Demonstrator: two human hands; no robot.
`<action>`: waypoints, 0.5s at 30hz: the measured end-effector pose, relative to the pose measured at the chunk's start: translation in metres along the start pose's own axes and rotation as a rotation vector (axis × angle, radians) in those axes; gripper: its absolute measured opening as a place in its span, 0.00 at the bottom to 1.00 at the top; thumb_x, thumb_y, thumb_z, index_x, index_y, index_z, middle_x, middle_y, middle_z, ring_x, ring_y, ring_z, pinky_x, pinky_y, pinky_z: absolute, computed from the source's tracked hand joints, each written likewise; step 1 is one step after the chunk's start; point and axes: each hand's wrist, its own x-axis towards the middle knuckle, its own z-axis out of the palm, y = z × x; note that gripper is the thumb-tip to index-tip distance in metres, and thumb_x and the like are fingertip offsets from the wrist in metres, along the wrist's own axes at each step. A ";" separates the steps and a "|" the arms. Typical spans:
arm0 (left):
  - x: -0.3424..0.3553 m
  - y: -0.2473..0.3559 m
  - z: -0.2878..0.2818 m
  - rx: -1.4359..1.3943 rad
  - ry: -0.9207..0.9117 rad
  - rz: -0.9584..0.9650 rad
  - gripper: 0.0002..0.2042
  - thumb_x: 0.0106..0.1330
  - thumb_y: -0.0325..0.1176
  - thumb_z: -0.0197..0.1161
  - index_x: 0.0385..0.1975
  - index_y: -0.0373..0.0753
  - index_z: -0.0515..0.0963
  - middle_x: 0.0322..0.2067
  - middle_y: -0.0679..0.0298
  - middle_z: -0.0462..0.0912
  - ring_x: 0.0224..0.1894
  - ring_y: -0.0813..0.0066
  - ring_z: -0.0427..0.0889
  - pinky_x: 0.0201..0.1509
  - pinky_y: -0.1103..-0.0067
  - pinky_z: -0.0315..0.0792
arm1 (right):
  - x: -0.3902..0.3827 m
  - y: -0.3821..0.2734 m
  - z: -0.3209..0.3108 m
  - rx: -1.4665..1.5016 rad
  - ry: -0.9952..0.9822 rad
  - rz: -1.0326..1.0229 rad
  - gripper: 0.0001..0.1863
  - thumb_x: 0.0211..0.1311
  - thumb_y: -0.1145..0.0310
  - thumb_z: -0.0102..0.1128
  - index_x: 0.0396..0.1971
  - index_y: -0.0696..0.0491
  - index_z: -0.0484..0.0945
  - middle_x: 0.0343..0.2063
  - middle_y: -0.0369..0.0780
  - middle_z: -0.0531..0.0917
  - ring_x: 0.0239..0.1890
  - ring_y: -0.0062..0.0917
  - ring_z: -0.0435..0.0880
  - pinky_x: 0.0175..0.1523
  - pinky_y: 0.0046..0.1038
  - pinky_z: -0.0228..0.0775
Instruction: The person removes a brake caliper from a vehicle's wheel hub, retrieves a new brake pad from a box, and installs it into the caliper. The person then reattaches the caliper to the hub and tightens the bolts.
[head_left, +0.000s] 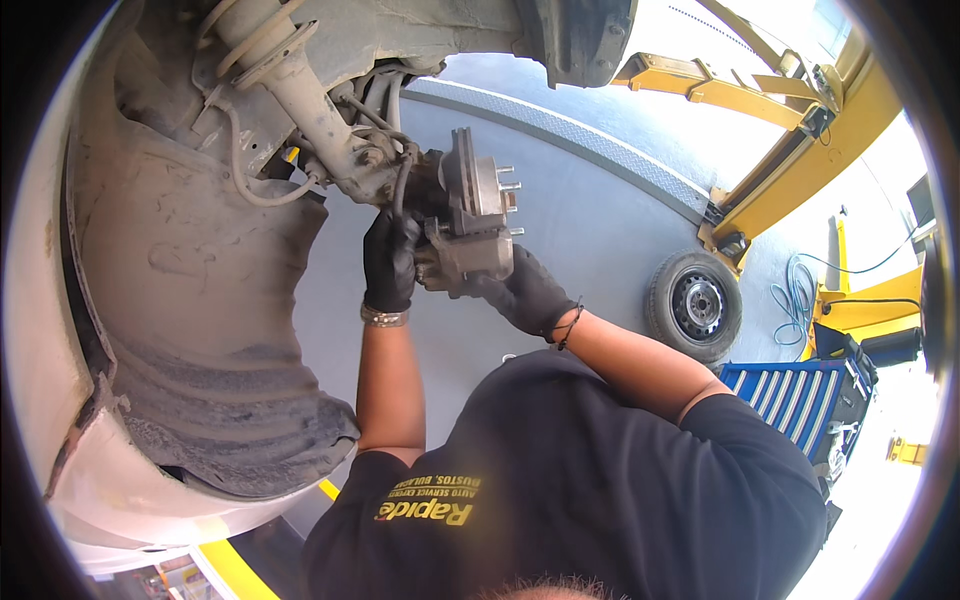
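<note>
My left hand, in a black glove, has its fingers closed at the left side of a grey brake caliper, just under a dark hose. My right hand, also gloved, grips the caliper's lower right side; its fingertips are partly hidden behind it. The caliper sits around the lower edge of a brake disc with several studs pointing right. Above left, a dusty strut with a coil spring joins the hub.
The car's wheel arch liner curves down my left. At the right are yellow lift posts, a wheel with tyre on the grey floor, a coiled blue hose and a blue tool cabinet. A tread-plate strip crosses behind.
</note>
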 end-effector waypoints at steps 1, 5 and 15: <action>0.000 -0.003 -0.002 0.047 0.039 0.021 0.23 0.71 0.47 0.66 0.53 0.33 0.74 0.47 0.64 0.81 0.49 0.75 0.79 0.56 0.74 0.75 | 0.000 -0.001 -0.001 -0.037 -0.033 0.040 0.24 0.67 0.52 0.62 0.52 0.57 0.78 0.43 0.49 0.82 0.47 0.41 0.83 0.54 0.42 0.74; 0.001 -0.002 -0.010 -0.155 -0.096 -0.037 0.22 0.72 0.47 0.64 0.52 0.34 0.75 0.47 0.65 0.82 0.49 0.75 0.80 0.57 0.75 0.75 | 0.001 -0.004 -0.002 -0.045 -0.025 0.037 0.23 0.68 0.52 0.62 0.52 0.56 0.78 0.43 0.49 0.81 0.47 0.42 0.83 0.54 0.42 0.73; 0.000 0.005 0.011 -0.090 0.089 0.025 0.20 0.70 0.42 0.69 0.51 0.33 0.77 0.36 0.73 0.78 0.33 0.86 0.73 0.39 0.84 0.70 | 0.000 -0.003 -0.003 -0.048 -0.030 0.039 0.22 0.68 0.52 0.62 0.52 0.53 0.79 0.45 0.50 0.81 0.48 0.43 0.82 0.55 0.43 0.73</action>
